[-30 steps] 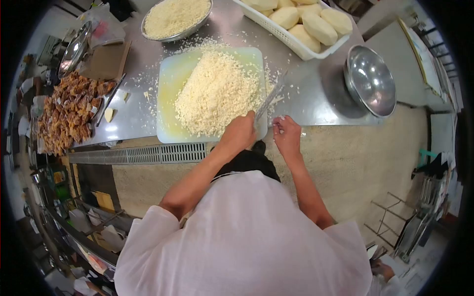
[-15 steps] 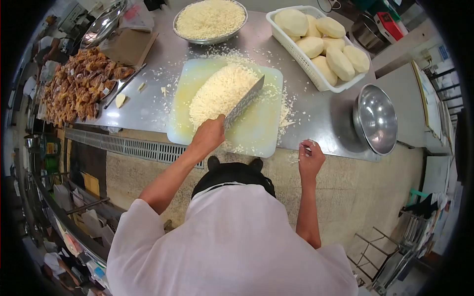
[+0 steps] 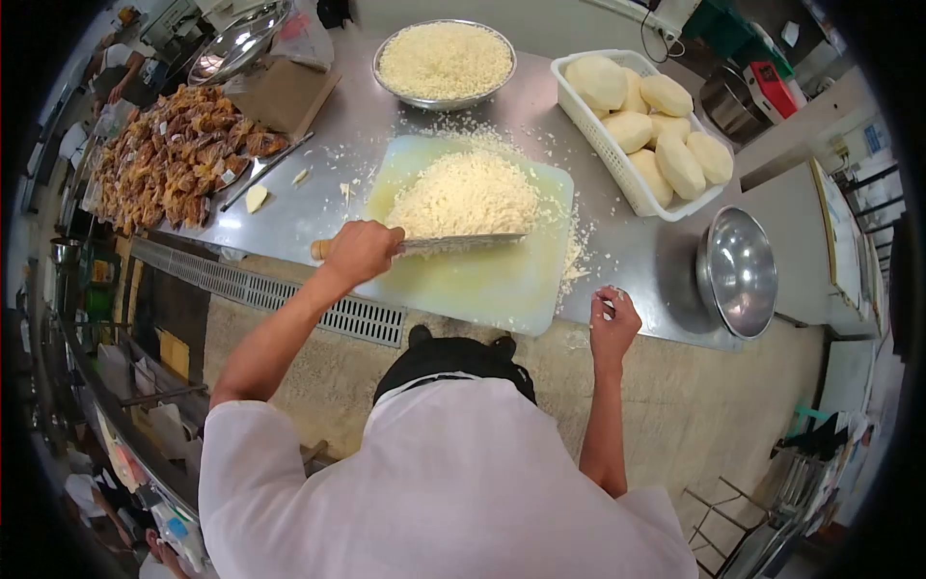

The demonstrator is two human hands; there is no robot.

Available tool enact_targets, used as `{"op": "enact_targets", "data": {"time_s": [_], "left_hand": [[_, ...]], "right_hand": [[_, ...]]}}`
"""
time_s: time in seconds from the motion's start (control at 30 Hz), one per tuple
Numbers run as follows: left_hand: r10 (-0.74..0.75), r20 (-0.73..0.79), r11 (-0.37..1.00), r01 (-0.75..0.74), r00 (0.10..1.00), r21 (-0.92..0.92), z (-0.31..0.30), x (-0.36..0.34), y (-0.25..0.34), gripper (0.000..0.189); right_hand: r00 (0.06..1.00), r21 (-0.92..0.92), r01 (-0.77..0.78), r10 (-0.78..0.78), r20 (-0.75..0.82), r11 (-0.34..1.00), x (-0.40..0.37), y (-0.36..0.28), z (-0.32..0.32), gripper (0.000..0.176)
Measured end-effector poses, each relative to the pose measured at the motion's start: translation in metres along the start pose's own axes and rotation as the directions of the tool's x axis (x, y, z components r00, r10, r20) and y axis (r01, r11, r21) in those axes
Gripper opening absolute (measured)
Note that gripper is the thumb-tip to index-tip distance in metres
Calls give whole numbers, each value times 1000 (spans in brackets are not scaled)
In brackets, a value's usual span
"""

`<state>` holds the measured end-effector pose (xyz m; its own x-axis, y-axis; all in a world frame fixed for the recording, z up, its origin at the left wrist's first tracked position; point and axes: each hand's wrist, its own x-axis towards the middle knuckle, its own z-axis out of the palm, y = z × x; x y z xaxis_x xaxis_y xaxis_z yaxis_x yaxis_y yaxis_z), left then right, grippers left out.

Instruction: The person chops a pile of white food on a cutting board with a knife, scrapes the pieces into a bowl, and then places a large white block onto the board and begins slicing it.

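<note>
My left hand (image 3: pixel 363 253) is wrapped round the wooden handle of a large knife (image 3: pixel 463 241). The blade lies along the near edge of a heap of finely chopped pale food (image 3: pixel 468 198) on a pale green cutting board (image 3: pixel 453 289). Off the board's right side, near the table's front edge, my right hand (image 3: pixel 614 318) is raised with its fingers curled in; small white bits cling to them. Whether it holds anything is too small to tell.
Behind the board stands a bowl of chopped pale food (image 3: pixel 446 63). A white basket (image 3: pixel 603 140) of peeled pale vegetables is at back right, an empty metal bowl (image 3: pixel 738 272) at right. Brown food pieces (image 3: pixel 174 159), a dark rod (image 3: pixel 267 172) and cardboard (image 3: pixel 280 94) lie left.
My left hand has moved left with the knife, whose blade has swung from a steep slant across the heap's right side to nearly level along its near edge. The view has shifted slightly.
</note>
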<state>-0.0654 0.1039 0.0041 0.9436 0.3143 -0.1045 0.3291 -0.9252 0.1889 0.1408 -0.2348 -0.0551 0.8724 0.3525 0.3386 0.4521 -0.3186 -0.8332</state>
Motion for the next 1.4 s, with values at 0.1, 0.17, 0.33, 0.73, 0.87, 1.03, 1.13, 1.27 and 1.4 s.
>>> {"op": "enact_targets", "data": {"time_s": [0.1,0.17,0.33,0.73,0.87,1.03,1.13,1.27,1.4], "left_hand": [[-8,-187,991,-18,982,-134,-8,-9,20,21],[-29,-213,984,-10,977,-177,24,-7,6,20],[-46,-24,993,43,999,-107,-9,13,5,15],[-171,-66,977,160,983,-142,22,24,-25,15],[-132,47,977,138,990,-161,-8,39,-43,17],[-125,-162,990,113,979,-81,-15,80,-75,16],[-71,-157,997,64,985,-50,23,124,-100,15],[118,-54,992,-120,992,-28,30,129,-65,16],[174,-82,976,-183,981,-117,6,92,-48,14]], "right_hand": [[1000,30,12,-12,-12,999,7,-9,9,14],[1000,46,19,-19,-2,999,10,-15,18,14],[996,11,78,-78,34,997,14,-29,30,11],[996,130,73,-78,34,989,44,-35,87,14],[974,-81,221,-215,77,972,89,14,129,32],[908,-189,377,-321,270,907,99,45,213,43],[885,196,70,-151,440,978,99,-2,217,44],[839,404,145,-329,434,903,99,-29,201,44],[893,479,225,-377,248,849,97,-13,181,42]]}}
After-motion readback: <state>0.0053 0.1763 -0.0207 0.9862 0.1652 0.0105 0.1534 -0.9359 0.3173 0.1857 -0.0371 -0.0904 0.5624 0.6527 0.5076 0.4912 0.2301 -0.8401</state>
